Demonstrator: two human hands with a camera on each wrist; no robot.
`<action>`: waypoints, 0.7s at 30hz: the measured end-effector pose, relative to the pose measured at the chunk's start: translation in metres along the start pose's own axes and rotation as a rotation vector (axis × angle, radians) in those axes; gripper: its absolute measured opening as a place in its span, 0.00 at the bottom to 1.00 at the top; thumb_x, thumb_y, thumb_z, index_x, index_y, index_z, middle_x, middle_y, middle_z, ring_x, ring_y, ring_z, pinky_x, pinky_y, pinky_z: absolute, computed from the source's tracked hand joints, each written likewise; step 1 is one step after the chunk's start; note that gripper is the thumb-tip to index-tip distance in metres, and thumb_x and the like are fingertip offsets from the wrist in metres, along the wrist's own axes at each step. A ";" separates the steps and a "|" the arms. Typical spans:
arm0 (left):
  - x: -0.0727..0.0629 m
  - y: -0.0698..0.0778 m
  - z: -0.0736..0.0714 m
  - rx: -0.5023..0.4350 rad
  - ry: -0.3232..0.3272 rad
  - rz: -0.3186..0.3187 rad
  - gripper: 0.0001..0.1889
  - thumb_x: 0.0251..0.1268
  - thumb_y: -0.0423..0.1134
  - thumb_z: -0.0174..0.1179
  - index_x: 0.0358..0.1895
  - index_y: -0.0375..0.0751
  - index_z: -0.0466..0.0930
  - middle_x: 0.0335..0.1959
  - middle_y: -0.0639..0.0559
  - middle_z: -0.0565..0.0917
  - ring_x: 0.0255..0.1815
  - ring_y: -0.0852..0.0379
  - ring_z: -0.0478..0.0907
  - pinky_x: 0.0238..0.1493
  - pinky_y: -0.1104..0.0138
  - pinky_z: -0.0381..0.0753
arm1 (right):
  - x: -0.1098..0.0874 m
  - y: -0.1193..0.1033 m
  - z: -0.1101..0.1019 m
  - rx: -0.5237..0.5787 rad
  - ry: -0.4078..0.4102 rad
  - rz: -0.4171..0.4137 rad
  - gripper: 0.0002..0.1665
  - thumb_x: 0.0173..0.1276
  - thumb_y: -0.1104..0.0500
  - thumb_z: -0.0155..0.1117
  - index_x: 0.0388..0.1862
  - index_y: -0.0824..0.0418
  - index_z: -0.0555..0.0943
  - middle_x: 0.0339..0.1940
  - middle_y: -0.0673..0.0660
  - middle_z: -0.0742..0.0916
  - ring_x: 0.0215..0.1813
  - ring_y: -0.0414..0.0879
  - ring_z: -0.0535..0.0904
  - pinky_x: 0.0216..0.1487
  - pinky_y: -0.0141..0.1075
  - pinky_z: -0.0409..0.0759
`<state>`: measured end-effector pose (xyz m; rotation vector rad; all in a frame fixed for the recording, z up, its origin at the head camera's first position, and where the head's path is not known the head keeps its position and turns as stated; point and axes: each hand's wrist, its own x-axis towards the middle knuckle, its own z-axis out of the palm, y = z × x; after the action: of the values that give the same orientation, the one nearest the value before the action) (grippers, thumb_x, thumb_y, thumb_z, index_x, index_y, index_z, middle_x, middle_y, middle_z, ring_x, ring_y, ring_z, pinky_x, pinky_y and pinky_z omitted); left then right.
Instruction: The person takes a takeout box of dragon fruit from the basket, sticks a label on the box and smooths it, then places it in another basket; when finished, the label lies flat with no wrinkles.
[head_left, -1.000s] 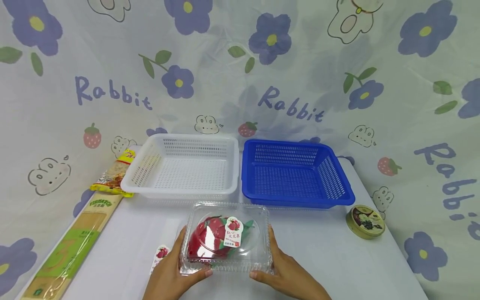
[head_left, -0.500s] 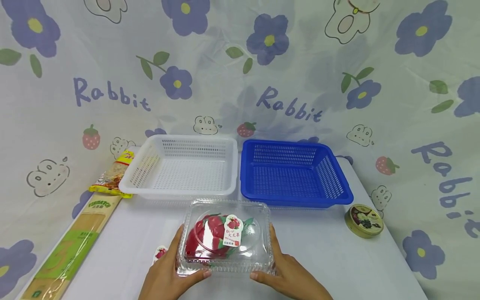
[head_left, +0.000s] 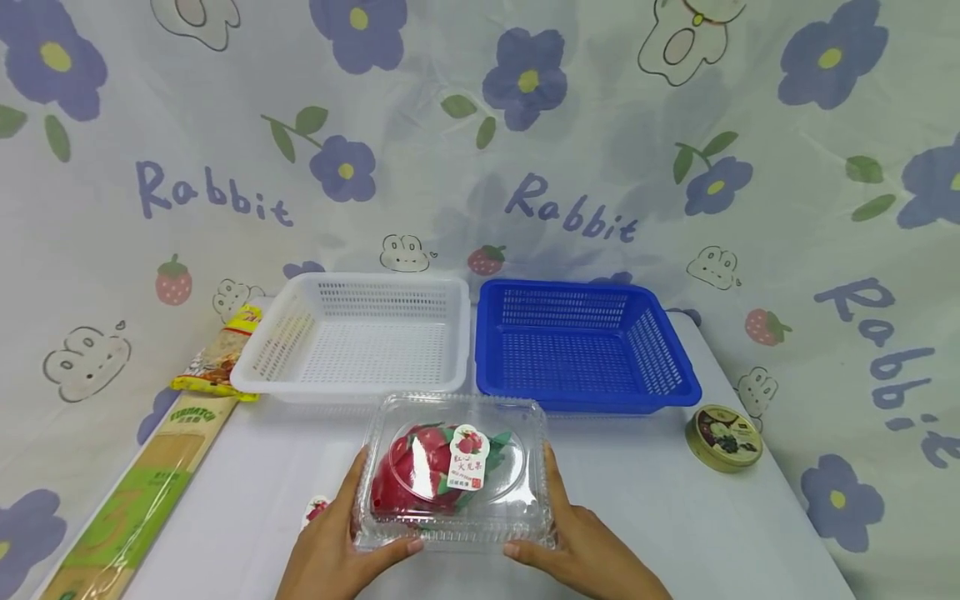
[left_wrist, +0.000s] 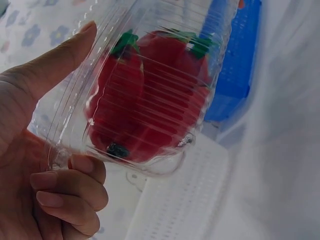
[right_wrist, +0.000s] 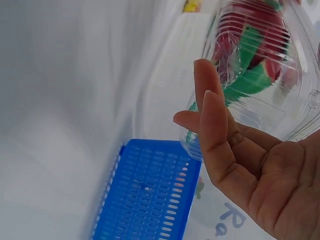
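Observation:
A clear plastic clamshell box [head_left: 517, 492] with red dragon fruit [head_left: 408, 479] inside and a white fruit sticker [head_left: 468, 458] on its lid is held up in front of me, tilted. My left hand [head_left: 330, 537] grips its left end, thumb on the near side; in the left wrist view the other fingers [left_wrist: 70, 192] curl at the box's edge. At the right end, my right hand [head_left: 588, 542] holds the box with its thumb at the near corner. The right wrist view shows those fingers [right_wrist: 215, 125] bent against its side.
Behind the box stand a white basket [head_left: 348, 387] and a blue basket [head_left: 588, 400]. At left lie a noodle pack [head_left: 135, 500] and a yellow-edged food bag [head_left: 217, 358]. A round tin [head_left: 723, 437] sits at right. A second fruit label [head_left: 316, 507] shows beside my left hand, partly hidden.
The box has risen slightly, with both hands still holding it. The surroundings have shifted a little left in the head view.

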<state>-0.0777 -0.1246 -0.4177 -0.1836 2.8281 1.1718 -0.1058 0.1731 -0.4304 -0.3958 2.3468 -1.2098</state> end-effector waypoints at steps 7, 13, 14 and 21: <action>0.003 0.007 0.000 0.005 -0.014 -0.019 0.64 0.38 0.69 0.74 0.80 0.59 0.46 0.64 0.45 0.79 0.53 0.47 0.80 0.49 0.45 0.82 | -0.004 -0.002 -0.006 -0.021 0.020 -0.016 0.69 0.66 0.35 0.63 0.78 0.44 0.19 0.62 0.65 0.81 0.55 0.59 0.84 0.50 0.60 0.81; 0.004 0.011 0.000 0.047 0.015 0.029 0.63 0.39 0.70 0.73 0.80 0.59 0.47 0.62 0.46 0.80 0.52 0.48 0.81 0.52 0.46 0.80 | -0.006 -0.003 -0.008 -0.018 0.047 -0.013 0.69 0.66 0.36 0.65 0.79 0.47 0.22 0.62 0.66 0.81 0.55 0.60 0.83 0.49 0.60 0.81; 0.004 0.012 0.000 0.061 0.025 0.041 0.63 0.39 0.71 0.73 0.80 0.59 0.47 0.62 0.46 0.80 0.52 0.49 0.81 0.52 0.47 0.78 | -0.006 -0.003 -0.009 -0.015 0.053 -0.021 0.69 0.66 0.36 0.64 0.79 0.46 0.22 0.62 0.66 0.81 0.55 0.60 0.84 0.48 0.60 0.81; 0.005 0.016 0.002 0.097 0.082 0.093 0.62 0.39 0.71 0.72 0.80 0.58 0.49 0.61 0.44 0.81 0.52 0.45 0.82 0.49 0.47 0.75 | -0.009 0.000 -0.015 -0.047 0.123 -0.104 0.68 0.66 0.39 0.66 0.79 0.40 0.21 0.58 0.62 0.85 0.53 0.54 0.85 0.49 0.52 0.83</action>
<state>-0.0853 -0.1127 -0.4086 -0.0978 2.9873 1.0630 -0.1066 0.1878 -0.4207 -0.4775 2.4906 -1.2618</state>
